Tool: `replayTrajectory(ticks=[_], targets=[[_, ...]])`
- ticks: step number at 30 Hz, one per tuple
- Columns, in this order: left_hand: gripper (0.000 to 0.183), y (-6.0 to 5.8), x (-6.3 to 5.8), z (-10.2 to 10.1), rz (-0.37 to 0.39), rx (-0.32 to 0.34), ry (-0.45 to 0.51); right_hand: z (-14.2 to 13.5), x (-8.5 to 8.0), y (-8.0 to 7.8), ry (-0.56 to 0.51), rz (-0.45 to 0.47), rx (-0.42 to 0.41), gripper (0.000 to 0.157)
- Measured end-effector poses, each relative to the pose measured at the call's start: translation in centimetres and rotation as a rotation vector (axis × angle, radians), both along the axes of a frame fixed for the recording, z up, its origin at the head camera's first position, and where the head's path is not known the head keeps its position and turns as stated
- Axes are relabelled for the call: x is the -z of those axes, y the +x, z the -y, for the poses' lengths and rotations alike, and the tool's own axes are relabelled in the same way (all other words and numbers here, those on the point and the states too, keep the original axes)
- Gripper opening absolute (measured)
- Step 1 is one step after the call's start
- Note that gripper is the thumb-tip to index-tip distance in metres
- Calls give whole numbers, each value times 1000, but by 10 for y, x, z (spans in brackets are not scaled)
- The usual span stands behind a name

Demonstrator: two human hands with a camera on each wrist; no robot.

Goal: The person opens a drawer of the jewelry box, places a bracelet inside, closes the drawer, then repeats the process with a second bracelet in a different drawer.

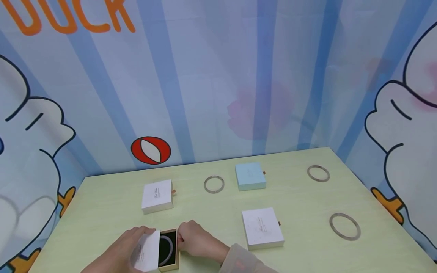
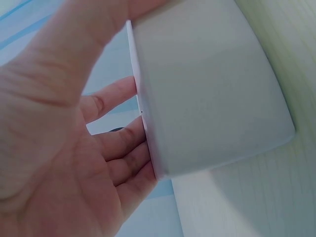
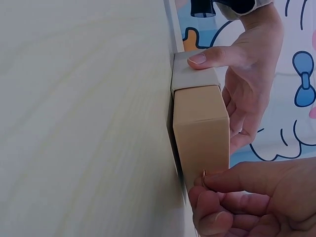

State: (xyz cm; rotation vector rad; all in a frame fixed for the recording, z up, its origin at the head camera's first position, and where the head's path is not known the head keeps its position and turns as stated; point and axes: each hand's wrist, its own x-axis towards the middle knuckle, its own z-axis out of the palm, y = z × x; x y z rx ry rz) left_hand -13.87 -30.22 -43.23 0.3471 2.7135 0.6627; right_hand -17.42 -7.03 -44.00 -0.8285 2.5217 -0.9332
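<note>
A white drawer-style jewellery box lies near the table's front edge in the head view, partly pulled apart. My left hand [image 1: 119, 250] grips its white sleeve [image 1: 149, 252], thumb on one side and fingers on the opposite side, as the right wrist view also shows. The tan drawer [image 3: 202, 133] sticks out to the right. Inside it, on a black lining, lies a pale bangle [image 1: 172, 248], partly hidden by the sleeve. My right hand [image 1: 198, 239] is at the drawer's end; in the right wrist view its thumb and finger pinch a small ribbon tab [image 3: 204, 175].
On the pale green table [image 1: 297, 197] lie two white boxes [image 1: 157, 195] [image 1: 262, 226] and a light blue box [image 1: 250, 176], all closed with ribbon tabs. Loose bangles rest at the back [image 1: 214, 192], far right [image 1: 319, 180] and near right [image 1: 348, 238]. A cartoon-printed curtain [image 1: 211, 83] stands behind.
</note>
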Motion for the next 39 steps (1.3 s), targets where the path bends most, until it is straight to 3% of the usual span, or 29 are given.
replayTrajectory(ticks=[10, 20, 39], targets=[[105, 1, -2, -2, 7, -14, -4, 1, 1, 0, -12, -1, -3, 45], [106, 0, -1, -2, 5, -14, -13, 1, 4, -2, -71, 79, -8, 45], [107, 1, -1, -2, 15, -31, -12, 5, 4, -2, -75, 135, 25, 42]])
